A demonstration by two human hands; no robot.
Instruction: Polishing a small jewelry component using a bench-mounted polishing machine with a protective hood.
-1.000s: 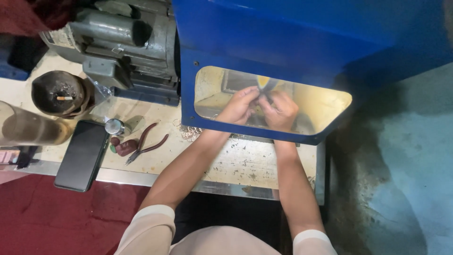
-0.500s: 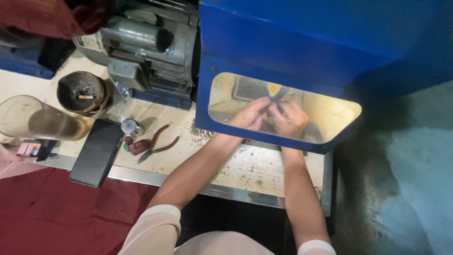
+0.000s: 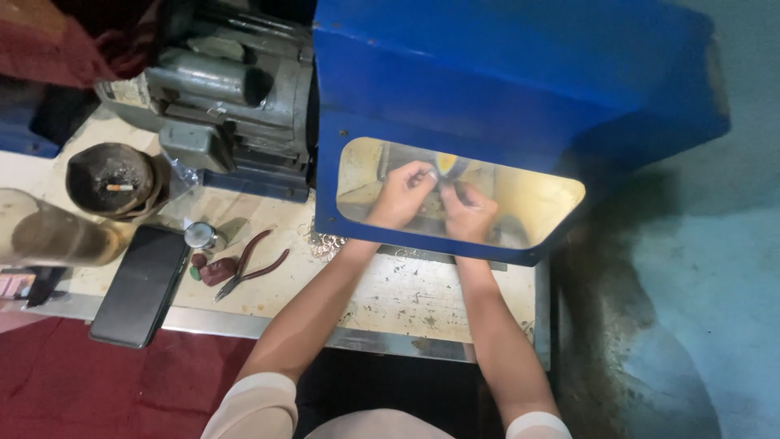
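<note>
A: Big blue hood (image 3: 487, 81) fills the bench, window lit yellow inside.
B: And both hands in there: left hand (image 3: 400, 195) and right hand (image 3: 467, 213), fingertips pinching 1 small silvery piece (image 3: 444, 186), too tiny to make out, by the wheel (image 3: 448, 162).

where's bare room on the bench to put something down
Bare benchtop lies between the forearms, below the blue hood, and a strip runs between the pliers and the left arm. The left end is crowded: phone, ashtray, motor. Both hands fill the hood opening.
</note>
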